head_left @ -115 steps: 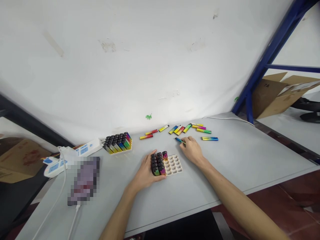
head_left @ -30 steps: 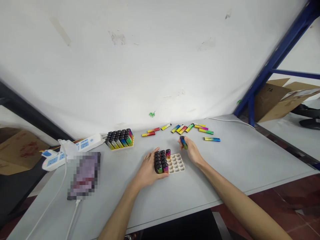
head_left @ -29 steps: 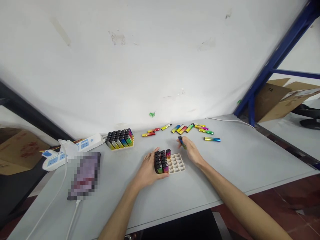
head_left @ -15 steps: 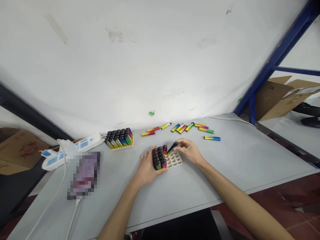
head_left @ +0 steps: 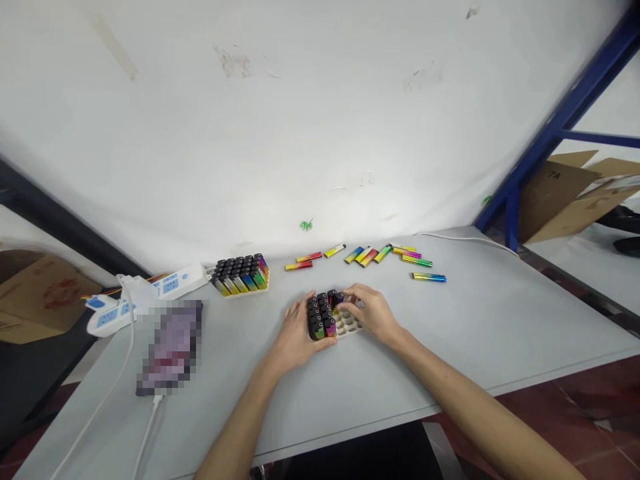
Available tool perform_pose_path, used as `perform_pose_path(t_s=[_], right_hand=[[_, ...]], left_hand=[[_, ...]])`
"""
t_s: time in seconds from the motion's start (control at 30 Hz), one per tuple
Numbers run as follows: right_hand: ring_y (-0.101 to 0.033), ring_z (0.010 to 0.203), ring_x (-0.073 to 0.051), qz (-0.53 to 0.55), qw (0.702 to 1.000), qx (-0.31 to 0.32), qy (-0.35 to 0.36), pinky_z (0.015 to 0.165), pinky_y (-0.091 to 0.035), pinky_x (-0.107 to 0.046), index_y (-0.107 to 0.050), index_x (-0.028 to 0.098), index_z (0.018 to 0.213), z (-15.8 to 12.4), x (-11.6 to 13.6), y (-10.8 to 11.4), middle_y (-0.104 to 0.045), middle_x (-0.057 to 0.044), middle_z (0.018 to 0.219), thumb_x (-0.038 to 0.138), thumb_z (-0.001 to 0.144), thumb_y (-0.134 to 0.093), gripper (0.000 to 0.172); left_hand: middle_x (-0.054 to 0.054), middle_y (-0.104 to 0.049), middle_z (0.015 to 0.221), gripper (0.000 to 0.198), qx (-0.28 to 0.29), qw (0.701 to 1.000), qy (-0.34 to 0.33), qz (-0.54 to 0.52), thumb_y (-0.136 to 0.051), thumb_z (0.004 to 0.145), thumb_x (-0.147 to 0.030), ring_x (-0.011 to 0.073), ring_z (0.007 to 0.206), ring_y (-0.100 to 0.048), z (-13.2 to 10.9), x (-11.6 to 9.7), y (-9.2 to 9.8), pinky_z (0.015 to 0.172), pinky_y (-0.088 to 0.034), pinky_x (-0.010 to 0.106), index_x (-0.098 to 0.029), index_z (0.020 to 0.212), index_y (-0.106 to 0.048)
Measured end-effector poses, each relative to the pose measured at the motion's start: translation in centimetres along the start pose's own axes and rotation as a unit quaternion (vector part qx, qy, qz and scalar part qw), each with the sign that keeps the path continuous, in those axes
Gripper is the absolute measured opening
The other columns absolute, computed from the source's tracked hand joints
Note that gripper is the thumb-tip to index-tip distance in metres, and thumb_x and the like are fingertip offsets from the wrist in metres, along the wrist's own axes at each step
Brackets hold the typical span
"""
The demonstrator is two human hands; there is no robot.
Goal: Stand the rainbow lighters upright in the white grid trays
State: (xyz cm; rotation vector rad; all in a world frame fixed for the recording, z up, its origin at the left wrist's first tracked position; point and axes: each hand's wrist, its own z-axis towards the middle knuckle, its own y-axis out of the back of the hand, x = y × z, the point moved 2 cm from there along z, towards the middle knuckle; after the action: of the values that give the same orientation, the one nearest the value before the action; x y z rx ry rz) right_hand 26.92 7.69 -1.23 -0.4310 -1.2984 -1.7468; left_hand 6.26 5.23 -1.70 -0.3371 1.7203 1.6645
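Note:
A pale tray (head_left: 349,324) with rows of round-edged slots lies on the table in front of me. Upright lighters (head_left: 320,317) with black tops and shiny coloured bodies fill its left columns. My left hand (head_left: 293,339) wraps round the tray's left side, thumb along the near edge. At the far row, the fingers of my right hand (head_left: 374,313) are closed on a dark lighter (head_left: 341,297), which stands nearly upright in the tray; its lower part is hidden. Bare slots show at the tray's near right, partly under my right hand.
A second tray packed with lighters (head_left: 241,275) stands at the back left. Several loose lighters (head_left: 369,257) lie along the wall, one (head_left: 429,277) farther right. A power strip (head_left: 183,281), a blurred-out phone-like object (head_left: 170,350) and white cables occupy the left side.
My right hand has moved slightly left and down with the dark lighter, which was tilted over the tray and now stands nearly upright in it. My left hand stays on the tray.

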Motion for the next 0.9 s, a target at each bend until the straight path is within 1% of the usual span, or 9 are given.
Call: perform_pose_path(t_s=[0.17,0.27,0.37,0.43,0.53,0.6,0.7,0.77,0.9], right_hand=[[-0.06,0.076,-0.02,-0.065,0.997,0.027,-0.017,0.077,-0.043,-0.033,-0.067,0.024,0.078,0.1,0.1,-0.5,-0.071,-0.003,0.083,0.039,0.092,-0.064,0.021],[-0.06,0.078,-0.019,-0.07,0.996,0.043,-0.018,0.08,-0.042,-0.033,-0.068,0.023,0.078,0.1,0.0,-0.6,-0.072,-0.003,0.084,0.041,0.093,-0.063,0.024],[-0.06,0.078,-0.019,-0.049,0.997,0.057,-0.02,0.081,-0.041,-0.033,-0.069,0.023,0.078,0.1,-0.3,0.0,-0.072,-0.003,0.082,0.046,0.094,-0.059,0.03],[-0.061,0.079,-0.019,-0.054,0.997,0.043,-0.043,0.08,-0.042,-0.033,-0.069,0.022,0.08,0.4,-0.8,0.8,-0.071,-0.005,0.083,0.048,0.099,-0.049,0.038],[-0.061,0.084,-0.022,-0.128,0.987,-0.012,-0.098,0.079,-0.042,-0.033,-0.071,0.02,0.099,1.7,-2.1,2.3,-0.07,-0.009,0.094,0.045,0.104,-0.035,0.044],[-0.061,0.095,-0.025,-0.209,0.969,-0.036,-0.127,0.083,-0.042,-0.036,-0.065,0.019,0.122,2.7,-3.1,2.9,-0.067,-0.013,0.107,0.042,0.102,-0.04,0.04],[-0.057,0.108,-0.031,-0.305,0.939,-0.022,-0.154,0.091,-0.04,-0.042,-0.055,0.02,0.139,3.7,-4.5,2.8,-0.06,-0.017,0.119,0.041,0.098,-0.049,0.047],[-0.056,0.109,-0.031,-0.324,0.932,-0.02,-0.161,0.091,-0.04,-0.043,-0.06,0.022,0.133,3.5,-4.9,2.7,-0.059,-0.017,0.121,0.041,0.097,-0.05,0.041],[-0.059,0.098,-0.029,-0.325,0.931,-0.031,-0.162,0.085,-0.042,-0.04,-0.067,0.02,0.101,2.2,-4.8,2.7,-0.063,-0.015,0.108,0.04,0.098,-0.047,0.029]], left_hand=[[0.015,-0.044,0.153,0.102,0.003,1.0,0.004,-0.003,-0.085,0.066,-0.038,0.0357,0.141,-0.04,0.0,0.0,0.1,0.117,-0.029,0.052,-0.022,0.151,-0.03],[0.014,-0.044,0.153,0.102,-0.001,1.0,-0.005,-0.004,-0.085,0.066,-0.038,0.0358,0.141,-0.04,0.0,0.3,0.0,0.117,-0.029,0.052,-0.023,0.151,-0.03],[0.014,-0.043,0.154,0.101,-0.001,1.0,-0.01,0.003,-0.084,0.068,-0.039,0.0351,0.142,-0.039,0.0,0.5,-0.1,0.117,-0.027,0.052,-0.023,0.151,-0.029],[0.015,-0.042,0.155,0.101,0.0,1.0,-0.008,0.007,-0.083,0.069,-0.04,0.0348,0.143,-0.038,0.0,0.5,-0.1,0.118,-0.027,0.051,-0.023,0.152,-0.028],[0.016,-0.043,0.154,0.101,0.002,1.0,-0.003,0.003,-0.083,0.069,-0.041,0.0351,0.143,-0.039,-0.1,0.0,0.1,0.118,-0.028,0.051,-0.021,0.152,-0.029],[0.016,-0.044,0.153,0.101,0.001,1.0,0.001,-0.002,-0.084,0.068,-0.042,0.036,0.142,-0.039,-0.1,-0.3,0.3,0.118,-0.028,0.051,-0.021,0.151,-0.03],[0.016,-0.043,0.154,0.101,0.002,1.0,-0.001,-0.002,-0.084,0.068,-0.043,0.0371,0.143,-0.038,-0.2,-0.7,0.6,0.118,-0.026,0.053,-0.021,0.151,-0.031],[0.016,-0.042,0.155,0.102,0.007,1.0,-0.005,0.002,-0.084,0.068,-0.044,0.0374,0.143,-0.038,-0.2,-0.7,0.6,0.118,-0.026,0.053,-0.021,0.152,-0.03],[0.016,-0.041,0.156,0.103,0.013,1.0,-0.006,0.01,-0.083,0.069,-0.047,0.0381,0.144,-0.036,-0.2,-0.5,0.6,0.118,-0.026,0.054,-0.023,0.153,-0.028]])
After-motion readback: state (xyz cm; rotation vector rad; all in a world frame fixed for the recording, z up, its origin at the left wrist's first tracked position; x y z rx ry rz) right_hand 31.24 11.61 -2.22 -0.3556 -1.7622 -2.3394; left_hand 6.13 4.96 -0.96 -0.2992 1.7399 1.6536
